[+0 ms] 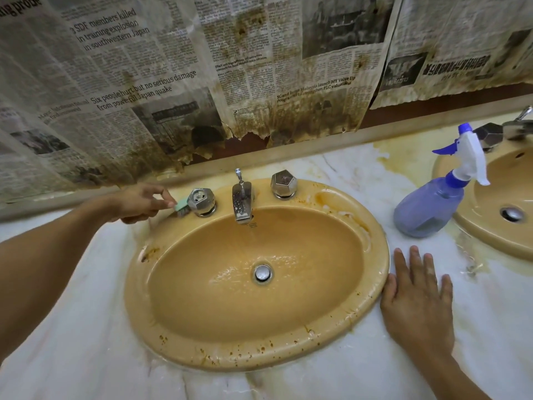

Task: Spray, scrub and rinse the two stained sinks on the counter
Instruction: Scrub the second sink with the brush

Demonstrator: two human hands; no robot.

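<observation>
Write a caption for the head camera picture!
Left hand pinches a green scrubber beside a tap knob on the stained sink; right hand rests flat on the counter.

Single head view, wide-angle, close above worktop [331,168], facing forward and down onto sink [372,284]; papered wall [173,67] behind.

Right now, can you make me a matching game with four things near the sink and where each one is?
1 spray bottle
2 left hand
3 right hand
4 drain plug

A palm down beside the sink rim
B bottom of the sink
C pinching a green scrubber
D standing upright on the counter

Pairs: 1-D, 2-C, 3-A, 4-B
</observation>
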